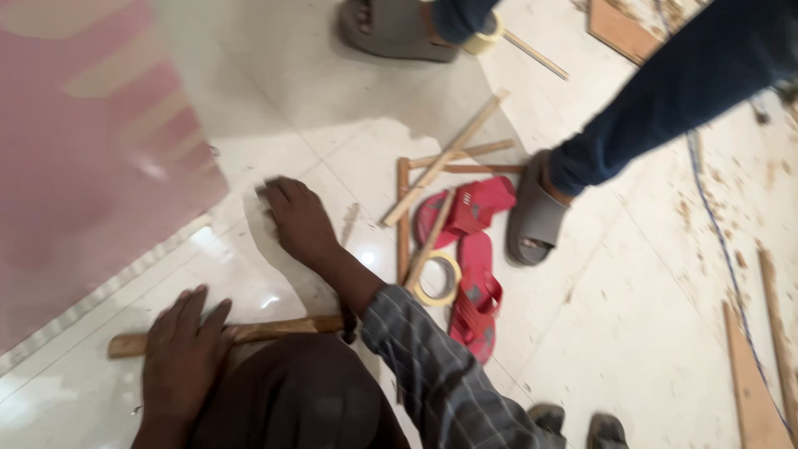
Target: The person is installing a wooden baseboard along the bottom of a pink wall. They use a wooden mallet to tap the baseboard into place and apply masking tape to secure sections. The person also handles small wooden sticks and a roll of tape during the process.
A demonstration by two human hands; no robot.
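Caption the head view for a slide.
Left hand on a wooden handle, right hand flat on the tiled floor near red sandals.

left hand (184,353) rests on a wooden handle (249,333) lying on the floor (632,333). right hand (298,218) flat on floor at its 1 o'clock. tape roll (439,278) at 3 o'clock of right hand, beside slippers (474,266); sticks (440,162) cross over them at 12 o'clock.
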